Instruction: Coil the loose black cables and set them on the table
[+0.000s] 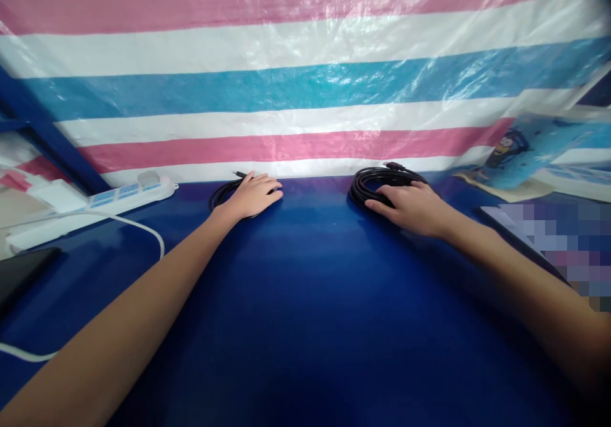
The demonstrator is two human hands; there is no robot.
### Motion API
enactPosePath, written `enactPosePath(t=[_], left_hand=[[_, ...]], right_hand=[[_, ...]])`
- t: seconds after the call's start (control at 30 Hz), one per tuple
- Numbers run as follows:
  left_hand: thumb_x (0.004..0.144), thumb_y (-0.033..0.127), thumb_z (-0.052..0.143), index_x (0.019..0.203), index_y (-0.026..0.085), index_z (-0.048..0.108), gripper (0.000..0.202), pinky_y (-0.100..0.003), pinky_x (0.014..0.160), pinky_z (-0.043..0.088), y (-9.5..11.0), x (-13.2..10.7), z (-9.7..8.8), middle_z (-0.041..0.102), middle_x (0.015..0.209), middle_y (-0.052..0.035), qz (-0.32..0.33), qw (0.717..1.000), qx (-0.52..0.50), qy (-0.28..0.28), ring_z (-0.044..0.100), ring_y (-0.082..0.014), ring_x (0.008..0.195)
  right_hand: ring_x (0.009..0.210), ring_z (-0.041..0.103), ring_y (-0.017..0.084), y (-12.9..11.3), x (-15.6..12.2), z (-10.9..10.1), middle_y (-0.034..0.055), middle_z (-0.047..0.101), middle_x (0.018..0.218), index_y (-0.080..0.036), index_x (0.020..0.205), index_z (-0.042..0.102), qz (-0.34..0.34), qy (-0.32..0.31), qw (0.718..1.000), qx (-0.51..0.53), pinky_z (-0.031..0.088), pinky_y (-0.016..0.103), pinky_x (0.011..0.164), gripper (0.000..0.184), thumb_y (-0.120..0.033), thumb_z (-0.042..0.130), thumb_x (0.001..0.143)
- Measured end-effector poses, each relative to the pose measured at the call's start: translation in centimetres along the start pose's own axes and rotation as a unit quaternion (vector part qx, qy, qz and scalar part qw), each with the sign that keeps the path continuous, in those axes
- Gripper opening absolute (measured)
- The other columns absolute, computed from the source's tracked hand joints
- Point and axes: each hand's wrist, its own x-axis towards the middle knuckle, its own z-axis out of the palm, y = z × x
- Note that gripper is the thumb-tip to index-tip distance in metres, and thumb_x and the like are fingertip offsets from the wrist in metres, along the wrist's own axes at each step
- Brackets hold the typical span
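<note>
A small coil of black cable [218, 196] lies on the blue tabletop near the back wall, its plug end pointing up and left. My left hand [254, 195] rests over this coil, fingers stretched out, covering its right part. To the right is a thicker coil of black cable [361, 188] with a connector [395, 167] on top. My right hand [411, 205] is on its near right side, thumb and index finger apart with cable loops between them. The other fingertips are partly hidden behind the hand.
A white power strip [121, 201] with a plugged-in white adapter [56, 195] and white cord [143, 226] lies left. Nearby is a dark flat object [23, 274]. A blue cartoon-printed packet [525, 150] stands right. Striped plastic sheeting [305, 90] hangs behind the table [305, 300].
</note>
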Motion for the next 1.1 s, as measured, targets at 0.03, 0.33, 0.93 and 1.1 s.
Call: enactPosePath(t=[0.03,0.33,0.93,1.1], left_hand=[[0.090,0.047,0.030,0.116,0.024,0.060,0.045,-0.047,0.115,0.009,0.1,-0.1,0.1,0.055,0.133,-0.0039,0.001,1.000,0.003,0.002,0.037,-0.0223,0.132],[0.089,0.047,0.043,0.123,0.018,0.052,0.046,-0.051,0.108,0.028,-0.1,-0.3,0.0,0.053,0.128,-0.0106,-0.011,0.999,0.000,0.040,0.045,-0.0241,0.123],[0.085,0.037,0.049,0.124,0.019,0.050,0.043,-0.048,0.112,0.018,4.9,-0.6,-1.4,0.054,0.129,-0.0110,0.024,0.978,-0.165,0.123,0.041,-0.0278,0.125],[0.080,0.035,0.058,0.131,0.027,0.039,0.055,-0.035,0.085,0.047,11.4,-1.1,-1.4,0.056,0.124,-0.0081,0.021,0.819,-0.573,0.000,0.055,-0.0224,0.110]], right_hand=[[0.075,0.060,0.021,-0.1,0.0,0.0,0.0103,0.066,0.083,-0.015,0.090,0.063,-0.003,0.003,1.000,-0.006,0.039,0.037,0.077,0.042,-0.048,0.036,0.088],[0.062,0.056,0.019,0.5,-0.3,-1.6,0.0085,0.065,0.075,-0.017,0.094,0.062,0.051,0.066,0.996,0.030,0.032,0.027,0.059,0.032,-0.040,0.042,0.087],[0.044,0.035,0.007,-3.5,-1.9,-6.7,-0.0049,0.033,0.051,-0.021,0.068,0.039,-0.005,0.490,0.702,0.516,0.031,0.025,0.043,0.035,-0.049,0.052,0.084],[0.041,0.029,0.005,-7.2,-3.1,-7.0,-0.0060,0.033,0.052,-0.015,0.077,0.050,-0.010,0.283,0.608,0.742,0.033,0.022,0.043,0.028,-0.038,0.043,0.092]])
